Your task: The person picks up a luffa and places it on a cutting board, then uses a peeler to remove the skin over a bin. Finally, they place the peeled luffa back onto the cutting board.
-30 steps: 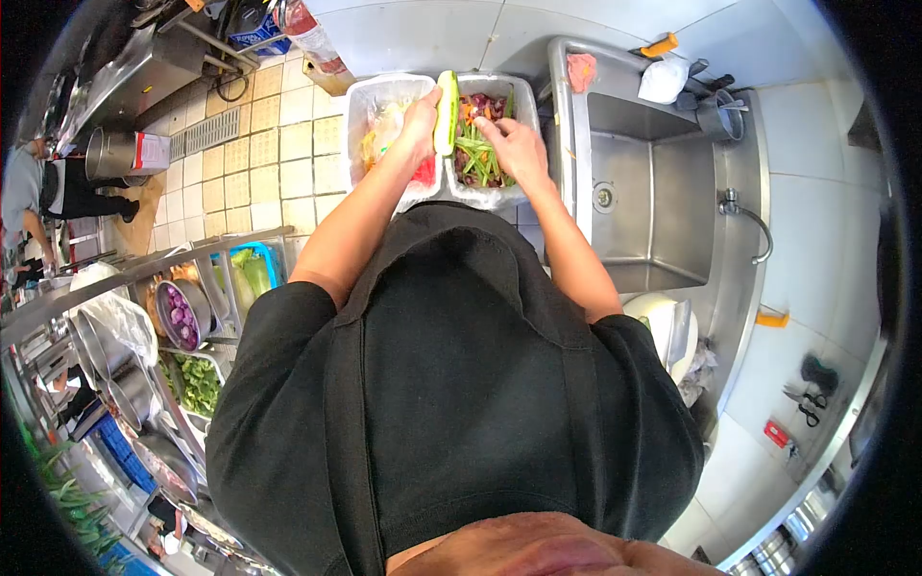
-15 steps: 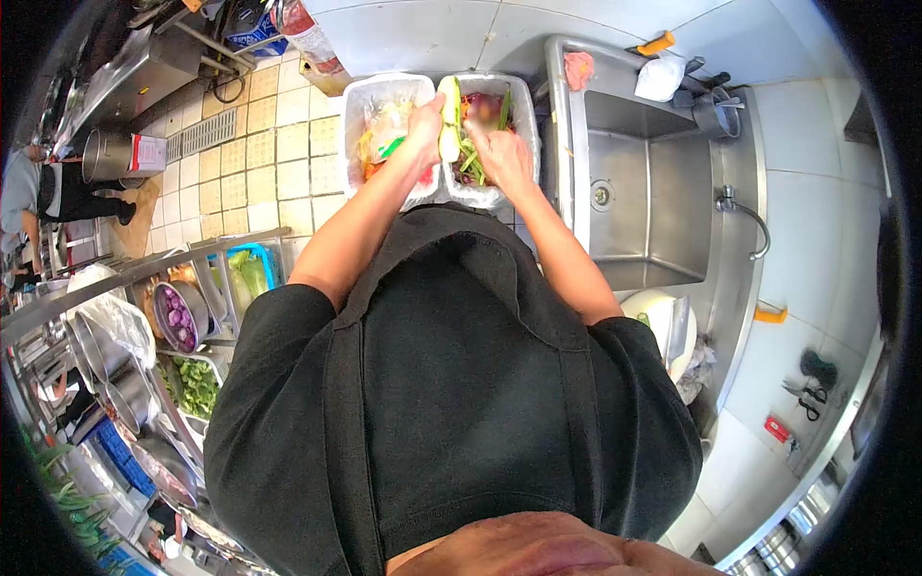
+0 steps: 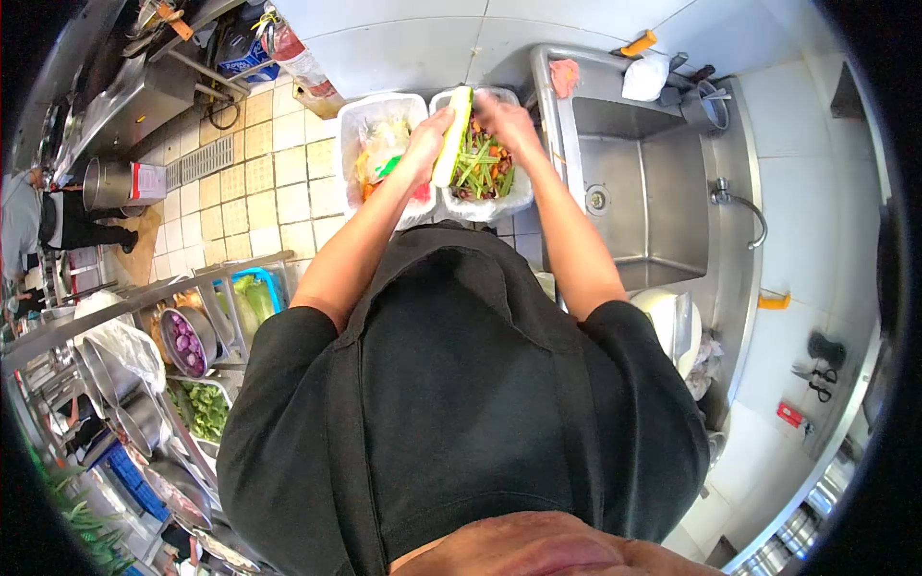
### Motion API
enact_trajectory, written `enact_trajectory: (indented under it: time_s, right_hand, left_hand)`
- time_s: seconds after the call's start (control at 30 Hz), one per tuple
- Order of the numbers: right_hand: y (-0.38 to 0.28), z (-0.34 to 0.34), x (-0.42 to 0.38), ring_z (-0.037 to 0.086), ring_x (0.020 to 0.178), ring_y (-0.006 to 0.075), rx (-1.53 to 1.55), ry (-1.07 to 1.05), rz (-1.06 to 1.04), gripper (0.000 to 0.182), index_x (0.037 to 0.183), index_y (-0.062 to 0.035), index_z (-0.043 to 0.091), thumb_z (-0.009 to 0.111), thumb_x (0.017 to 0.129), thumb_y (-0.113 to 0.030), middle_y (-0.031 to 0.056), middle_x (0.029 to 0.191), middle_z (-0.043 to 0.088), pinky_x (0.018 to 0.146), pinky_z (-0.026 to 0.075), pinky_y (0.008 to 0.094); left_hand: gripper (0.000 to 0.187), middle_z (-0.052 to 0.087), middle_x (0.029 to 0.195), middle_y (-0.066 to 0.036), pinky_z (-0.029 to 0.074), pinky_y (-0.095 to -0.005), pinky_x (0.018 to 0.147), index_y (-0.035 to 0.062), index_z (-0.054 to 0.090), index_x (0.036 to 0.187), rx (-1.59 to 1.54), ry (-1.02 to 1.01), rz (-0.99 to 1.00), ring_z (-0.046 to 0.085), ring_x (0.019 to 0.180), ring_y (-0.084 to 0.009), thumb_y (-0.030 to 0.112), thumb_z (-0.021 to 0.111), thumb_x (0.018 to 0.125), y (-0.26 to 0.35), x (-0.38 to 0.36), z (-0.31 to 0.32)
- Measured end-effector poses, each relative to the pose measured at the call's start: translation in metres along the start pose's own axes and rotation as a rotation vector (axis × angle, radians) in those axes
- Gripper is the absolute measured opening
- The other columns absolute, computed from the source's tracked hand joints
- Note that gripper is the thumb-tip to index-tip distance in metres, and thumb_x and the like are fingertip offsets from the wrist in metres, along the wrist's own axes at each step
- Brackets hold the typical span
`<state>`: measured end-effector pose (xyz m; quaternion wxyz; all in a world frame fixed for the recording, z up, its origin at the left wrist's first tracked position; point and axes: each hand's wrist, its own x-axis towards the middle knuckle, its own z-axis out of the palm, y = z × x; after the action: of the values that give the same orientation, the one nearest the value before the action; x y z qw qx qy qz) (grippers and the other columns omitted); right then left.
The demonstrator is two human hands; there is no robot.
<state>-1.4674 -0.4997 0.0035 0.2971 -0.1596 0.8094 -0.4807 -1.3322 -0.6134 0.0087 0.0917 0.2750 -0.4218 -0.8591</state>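
Note:
My left hand [image 3: 430,137] is closed around a long, partly peeled cucumber [image 3: 453,144], held tilted over the gap between two lined bins. Pale flesh shows along it, with bright green skin near the far end. My right hand [image 3: 511,127] is close to the cucumber's upper part, fingers curled and smeared by motion. What it grips is too blurred to name. Beneath it, the right bin [image 3: 524,190] holds green strips and orange and dark scraps. The left bin [image 3: 344,144] contains pale scraps, clear plastic and something bright green.
A steel sink [image 3: 615,226] with a tap [image 3: 740,197] stands to the right. On the left is a rack [image 3: 144,305] with a pot of purple onions [image 3: 184,341] and leafy greens [image 3: 197,408]. A fire extinguisher [image 3: 296,56] stands beyond the left bin; a person [image 3: 82,216] is far left.
The cucumber has tilted, its near end swinging left. My right hand has moved up along it, leaving more of the green strips in the right bin visible. The view has shifted slightly.

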Motion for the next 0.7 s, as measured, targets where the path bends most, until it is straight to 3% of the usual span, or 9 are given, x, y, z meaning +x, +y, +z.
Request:
enact_trajectory:
  time_s: [0.07, 0.2, 0.33, 0.37, 0.43, 0.47, 0.57, 0.6, 0.7]
  right_hand:
    - [0.002, 0.022, -0.016, 0.042, 0.043, 0.0099, 0.106, -0.014, -0.192, 0.039, 0.089, 0.0002, 0.064, 0.07, 0.085, -0.038, -0.0005, 0.062, 0.055, 0.041, 0.031, 0.0273]
    - [-0.005, 0.022, -0.035, 0.037, 0.043, 0.0038, 0.513, 0.022, 0.01, 0.016, 0.08, -0.0076, 0.059, 0.069, 0.085, -0.018, -0.0063, 0.059, 0.048, 0.04, 0.028, 0.0233]
    - [-0.003, 0.005, -0.033, 0.04, 0.045, 0.005, 0.314, 0.213, -0.118, 0.015, 0.081, -0.0064, 0.062, 0.069, 0.085, -0.019, -0.0047, 0.06, 0.05, 0.042, 0.03, 0.0245]
    - [-0.001, -0.003, -0.031, 0.056, 0.064, 0.0122, 0.154, 0.243, -0.117, 0.026, 0.087, 0.002, 0.068, 0.07, 0.082, -0.024, 0.0052, 0.072, 0.066, 0.061, 0.045, 0.0304]
    - [0.0, -0.009, -0.027, 0.059, 0.065, 0.0146, 0.029, 0.227, -0.106, 0.03, 0.088, 0.0028, 0.068, 0.071, 0.08, -0.026, 0.0098, 0.075, 0.068, 0.064, 0.046, 0.0314]
    - [-0.007, -0.014, -0.032, 0.065, 0.072, 0.0223, -0.075, 0.175, -0.104, 0.04, 0.091, 0.0023, 0.069, 0.07, 0.081, -0.036, 0.0152, 0.081, 0.07, 0.068, 0.048, 0.0353]
    - [0.021, -0.007, -0.023, 0.067, 0.081, 0.0309, -0.369, 0.248, -0.239, 0.051, 0.093, 0.0022, 0.069, 0.066, 0.083, -0.048, 0.0192, 0.088, 0.07, 0.073, 0.049, 0.0406]
    - [0.008, -0.006, -0.037, 0.066, 0.087, 0.036, -0.41, 0.213, -0.207, 0.059, 0.092, -0.0013, 0.07, 0.057, 0.085, -0.058, 0.0217, 0.088, 0.069, 0.076, 0.049, 0.044]
    - [-0.019, 0.001, -0.069, 0.065, 0.085, 0.038, -0.398, -0.028, -0.077, 0.058, 0.086, -0.0054, 0.07, 0.051, 0.088, -0.06, 0.0229, 0.083, 0.067, 0.075, 0.049, 0.0452]
  left_hand:
    - [0.038, 0.064, 0.1, -0.008, 0.051, -0.0294, 0.075, 0.0011, 0.056, 0.12, 0.037, 0.02, 0.025, 0.06, 0.083, -0.017, 0.031, 0.044, 0.101, -0.001, -0.002, 0.003]
    - [0.037, 0.065, 0.104, -0.01, 0.051, -0.0301, 0.075, 0.0012, 0.056, 0.12, -0.061, -0.007, -0.01, 0.061, 0.083, -0.0178, 0.029, 0.042, 0.101, -0.006, -0.004, -0.003]
    - [0.039, 0.066, 0.091, -0.012, 0.053, -0.0359, 0.068, 0.0003, 0.06, 0.109, -0.104, 0.058, -0.125, 0.063, 0.076, -0.0215, 0.031, 0.039, 0.101, 0.001, -0.005, -0.013]
    - [0.039, 0.066, 0.091, -0.012, 0.053, -0.0357, 0.068, 0.0, 0.06, 0.109, -0.112, 0.069, -0.135, 0.063, 0.076, -0.0216, 0.032, 0.038, 0.101, -0.001, -0.001, -0.018]
    - [0.041, 0.066, 0.091, -0.012, 0.053, -0.0352, 0.067, -0.0007, 0.06, 0.109, -0.126, 0.091, -0.156, 0.063, 0.075, -0.0217, 0.033, 0.038, 0.101, -0.007, 0.011, -0.029]
    - [0.042, 0.066, 0.09, -0.013, 0.053, -0.0362, 0.067, -0.0013, 0.06, 0.108, -0.14, 0.078, -0.135, 0.063, 0.074, -0.0224, 0.035, 0.039, 0.101, -0.005, 0.01, -0.028]
    - [0.041, 0.064, 0.093, -0.012, 0.052, -0.0328, 0.058, 0.0017, 0.053, 0.117, -0.126, 0.151, -0.155, 0.061, 0.073, -0.0202, 0.036, 0.036, 0.102, 0.001, 0.011, -0.024]
    - [0.041, 0.064, 0.092, -0.013, 0.053, -0.0335, 0.059, 0.0019, 0.053, 0.116, -0.171, 0.131, -0.173, 0.061, 0.074, -0.0207, 0.036, 0.035, 0.102, 0.001, 0.015, -0.025]
    - [0.04, 0.064, 0.091, -0.014, 0.053, -0.0339, 0.059, 0.0019, 0.053, 0.116, -0.164, 0.161, -0.15, 0.061, 0.073, -0.0216, 0.036, 0.036, 0.102, -0.001, 0.023, -0.024]
